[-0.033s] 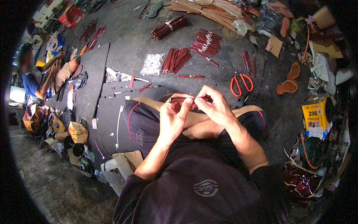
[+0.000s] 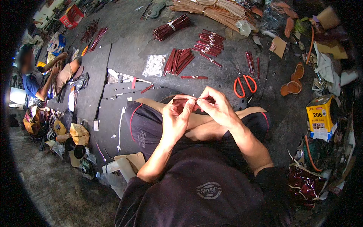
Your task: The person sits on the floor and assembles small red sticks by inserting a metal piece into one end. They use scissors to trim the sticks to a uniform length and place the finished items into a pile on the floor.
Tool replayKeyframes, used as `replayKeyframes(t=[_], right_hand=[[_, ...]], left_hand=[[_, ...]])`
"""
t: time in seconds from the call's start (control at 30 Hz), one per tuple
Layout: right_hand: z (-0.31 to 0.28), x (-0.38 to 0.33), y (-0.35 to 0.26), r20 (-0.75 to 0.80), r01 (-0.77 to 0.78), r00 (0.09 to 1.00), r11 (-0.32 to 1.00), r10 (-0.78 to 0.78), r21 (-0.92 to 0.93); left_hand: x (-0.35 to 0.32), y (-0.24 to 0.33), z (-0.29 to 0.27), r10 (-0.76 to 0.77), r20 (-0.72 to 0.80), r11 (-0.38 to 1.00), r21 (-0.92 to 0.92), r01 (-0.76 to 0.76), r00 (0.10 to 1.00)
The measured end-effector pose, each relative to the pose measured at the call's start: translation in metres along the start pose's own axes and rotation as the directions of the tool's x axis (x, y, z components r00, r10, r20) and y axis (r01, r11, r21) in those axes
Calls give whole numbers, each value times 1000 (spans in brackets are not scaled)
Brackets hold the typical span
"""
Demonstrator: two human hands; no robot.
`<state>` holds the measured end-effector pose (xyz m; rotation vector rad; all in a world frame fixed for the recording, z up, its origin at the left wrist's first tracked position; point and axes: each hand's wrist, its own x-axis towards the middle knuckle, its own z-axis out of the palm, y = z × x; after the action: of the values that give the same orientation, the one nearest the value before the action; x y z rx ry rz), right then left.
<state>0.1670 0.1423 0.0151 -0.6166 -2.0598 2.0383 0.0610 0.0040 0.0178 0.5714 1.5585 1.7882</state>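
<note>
My left hand (image 2: 177,119) and my right hand (image 2: 217,108) meet above my crossed legs, both pinching a thin dark red strip (image 2: 196,104) held level between the fingertips. Most of the strip is hidden by my fingers. On the dark floor ahead lie loose red sticks (image 2: 179,60), a tied red bundle (image 2: 172,27) and a pile of short red pieces (image 2: 208,42). Orange-handled scissors (image 2: 245,84) lie just beyond my right hand.
Tan reed bundles (image 2: 211,9) lie at the far edge. A yellow tin (image 2: 320,117) stands at the right amid clutter. A clear plastic bag (image 2: 154,65) lies near the sticks. Another person (image 2: 36,77) sits at the left. Black sheets (image 2: 94,83) cover the floor at left.
</note>
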Motion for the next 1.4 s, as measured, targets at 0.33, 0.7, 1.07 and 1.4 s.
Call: replayKeyframes(t=[0.33,0.7,1.07,1.4], right_hand=[[-3,4,-19,-12,-11,1000,992,12,123],[-2,0,-11,-63,160,983,976,-171,-151],[-2,1,-15,-75,235,964,950,-255,-206],[-6,4,-15,-39,217,970,930,-239,-296]], left_hand=[[6,11,5,81,-66,992,102,-74,995],[8,16,2,12,30,998,65,-14,999],[11,20,0,-33,28,997,64,31,999],[13,19,-5,-30,68,999,41,27,997]])
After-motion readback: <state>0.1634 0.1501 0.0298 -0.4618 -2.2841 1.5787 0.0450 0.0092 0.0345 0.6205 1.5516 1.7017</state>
